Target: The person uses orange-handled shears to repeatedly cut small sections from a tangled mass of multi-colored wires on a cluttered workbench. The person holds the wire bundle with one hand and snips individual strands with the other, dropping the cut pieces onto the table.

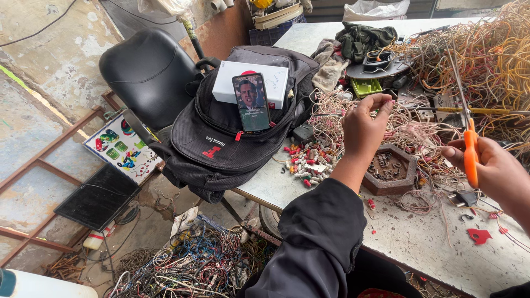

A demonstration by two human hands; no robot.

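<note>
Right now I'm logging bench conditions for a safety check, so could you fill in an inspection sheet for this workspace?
Surface: pale worktable, dusty, strewn with wire offcuts.
Job's things: thin wire pinched in the left hand; orange-handled scissors in the right hand, blades pointing up.
Clutter: black backpack with a white box and a lit phone on it; pile of small red and white connectors; hexagonal tray of metal bits; crumpled cloths.
Hands: left hand raised over the tray; right hand gripping the scissors.
Cables: large tangled wire heap on the table; another tangle on the floor.
Surroundings: black office chair, worn concrete floor.
</note>
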